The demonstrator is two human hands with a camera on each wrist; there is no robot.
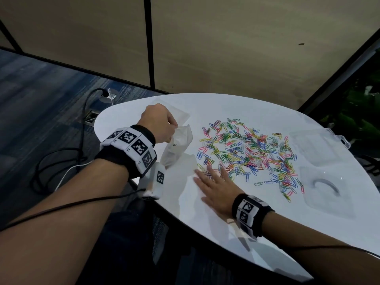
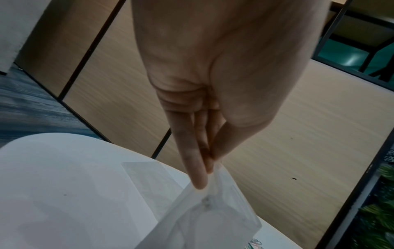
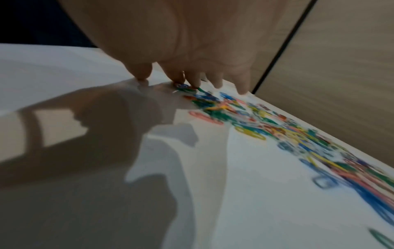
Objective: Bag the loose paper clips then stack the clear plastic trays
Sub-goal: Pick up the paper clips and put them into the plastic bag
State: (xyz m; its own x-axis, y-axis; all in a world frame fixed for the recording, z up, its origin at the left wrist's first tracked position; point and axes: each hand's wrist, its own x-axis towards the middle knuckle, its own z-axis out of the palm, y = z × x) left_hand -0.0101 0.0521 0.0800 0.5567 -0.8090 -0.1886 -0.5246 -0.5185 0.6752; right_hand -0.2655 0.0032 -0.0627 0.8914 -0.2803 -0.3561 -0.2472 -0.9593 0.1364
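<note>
Left hand at about 10 o'clock on the white table, grip closed in a pinch: fingers and thumb nip the top edge of a clear plastic bag, which hangs down from the pinch with its bottom at the table; mouth looks partly open, contents can't be made out. Right hand at 6 o'clock, flat, palm down, fingers spread and straight, grip wide open and holding nothing; fingertips touch the near-left fringe of the paper clips. Clips are loose, multicoloured, scattered across the table centre out toward 3 o'clock, all on the tabletop. Clear plastic trays: one at 4 o'clock beside the clip pile, one at 2 o'clock near the table edge, one at 11 o'clock partly behind the left hand. Trays lie apart, unstacked. Black cables on the carpet floor at 9 o'clock.
</note>
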